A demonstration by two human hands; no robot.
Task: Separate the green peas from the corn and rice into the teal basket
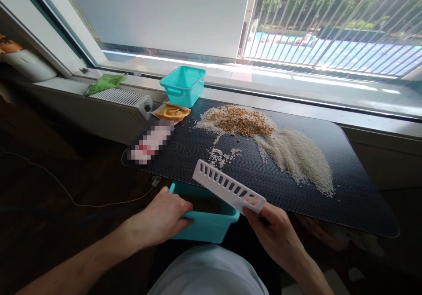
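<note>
My left hand (161, 218) is closed over the left rim of a turquoise plastic bin (211, 229), which sits below the near edge of the table. Dark brownish grains lie in the bin, partly hidden. In my right hand (275, 231) is a white slotted plastic strip (216, 188), gripped at its right end and tilted over the bin's right side and the table edge. Beyond it, white rice-like grains (296, 154) spread across the black table (349, 176). Round yellow-brown beans (244, 120) lie in a heap on top of them.
A second turquoise bin (184, 93) stands at the back left beside a yellow packet (172, 111). A blurred pink-white item (151, 142) lies at the table's left end. Behind are the window and a radiator (121, 101) with a green cloth (107, 83). A cable (99, 205) hangs left.
</note>
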